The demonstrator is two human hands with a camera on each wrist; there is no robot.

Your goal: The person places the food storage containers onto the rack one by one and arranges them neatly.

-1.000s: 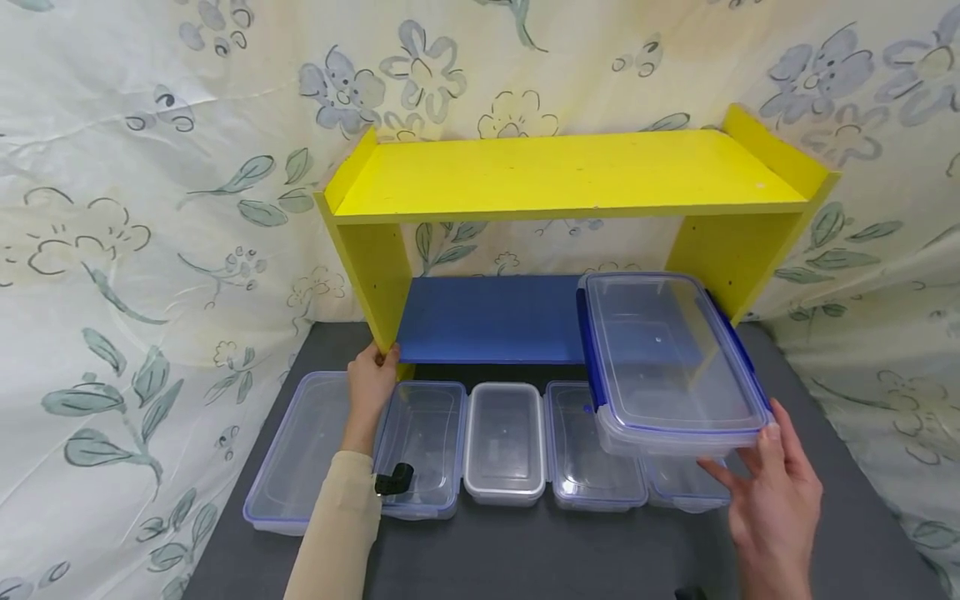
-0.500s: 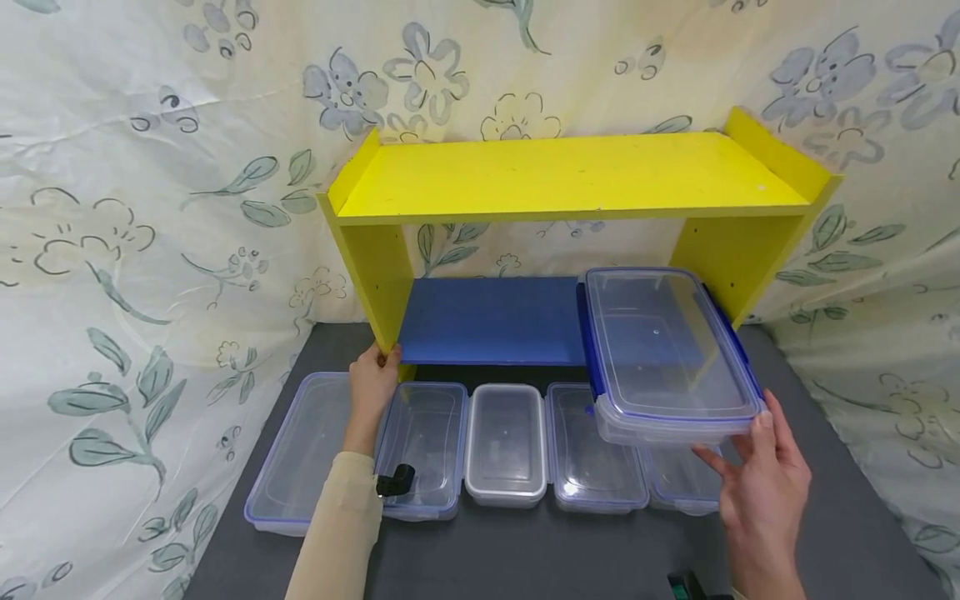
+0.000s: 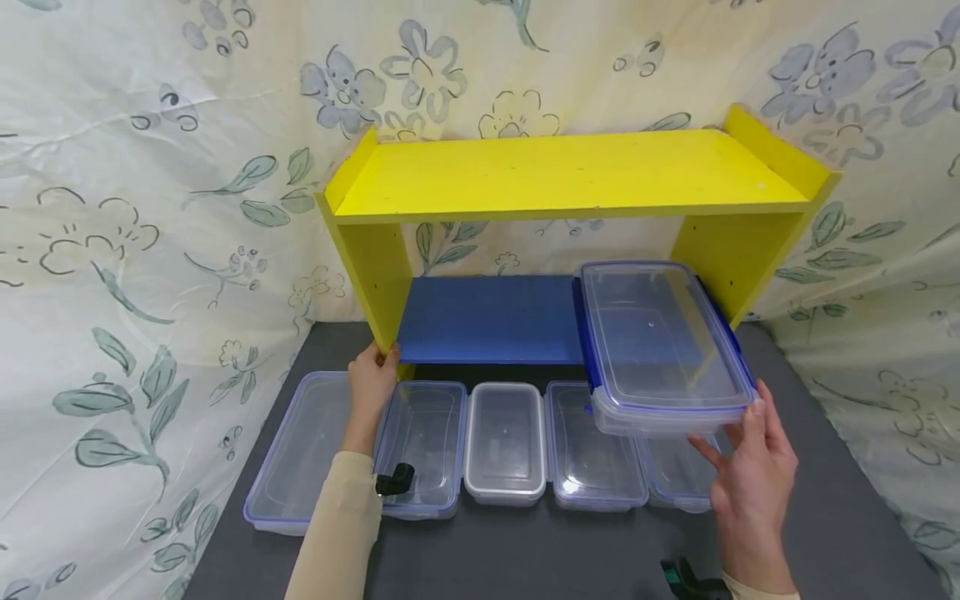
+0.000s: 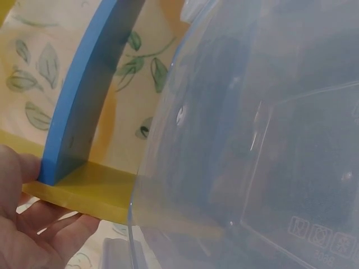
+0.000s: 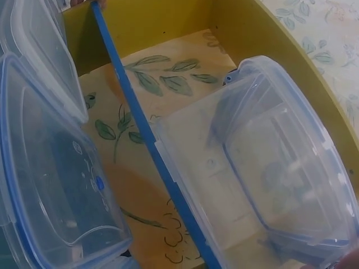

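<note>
My right hand (image 3: 753, 492) grips the front right corner of a large clear food container (image 3: 663, 342) with dark blue side clips. The container lies over the right part of the blue shelf board (image 3: 487, 317), its front end jutting out past the board. In the right wrist view the container (image 5: 263, 157) overlaps the board's blue edge (image 5: 168, 174). My left hand (image 3: 371, 379) pinches the front edge of the left side panel (image 3: 371, 275) of a yellow shelf unit. The left wrist view has that hand (image 4: 39, 224) where the blue board meets the yellow panel.
A row of clear containers stands on the dark table (image 3: 525, 550) before the unit: a wide one (image 3: 300, 458) at the left, a small white-rimmed one (image 3: 505, 442) in the middle, others beside it. Above runs the yellow top shelf (image 3: 555, 175). Floral cloth (image 3: 187, 250) hangs behind.
My right hand has moved the container slightly back and left, farther over the blue board. My left hand has stayed on the side panel.
</note>
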